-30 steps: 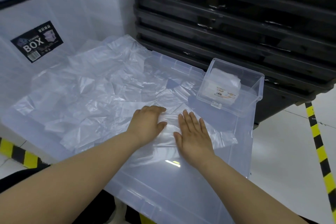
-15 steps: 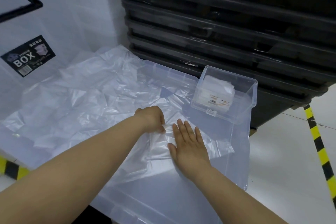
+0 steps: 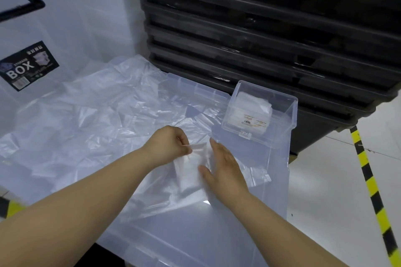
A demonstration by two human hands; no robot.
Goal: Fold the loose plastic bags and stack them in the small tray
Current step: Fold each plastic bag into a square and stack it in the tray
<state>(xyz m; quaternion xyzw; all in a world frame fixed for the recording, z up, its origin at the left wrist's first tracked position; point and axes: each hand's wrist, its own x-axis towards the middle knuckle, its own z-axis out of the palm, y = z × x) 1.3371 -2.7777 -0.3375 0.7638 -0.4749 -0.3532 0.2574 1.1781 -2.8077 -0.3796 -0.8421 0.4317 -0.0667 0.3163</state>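
A partly folded clear plastic bag (image 3: 188, 169) lies on the lid of a big translucent storage box (image 3: 195, 236). My left hand (image 3: 168, 144) pinches the bag's upper edge and lifts it off the lid. My right hand (image 3: 223, 169) lies against the bag's right side with fingers straight, thumb pointing left. Several loose clear bags (image 3: 91, 119) are spread in a crumpled heap over the left of the lid. The small clear tray (image 3: 284, 123) stands at the lid's far right corner with folded bags (image 3: 249, 112) stacked inside.
A stack of black crates (image 3: 260, 39) rises right behind the tray. A large clear storage box with a black "BOX" label (image 3: 28, 66) stands at the left. White floor with a yellow-black hazard stripe (image 3: 368, 182) lies to the right, past the lid's edge.
My left hand went from lying flat on the bag to curling and pinching its top edge, raising it. My right hand turned more onto its edge beside the fold. The camera shifted left and down.
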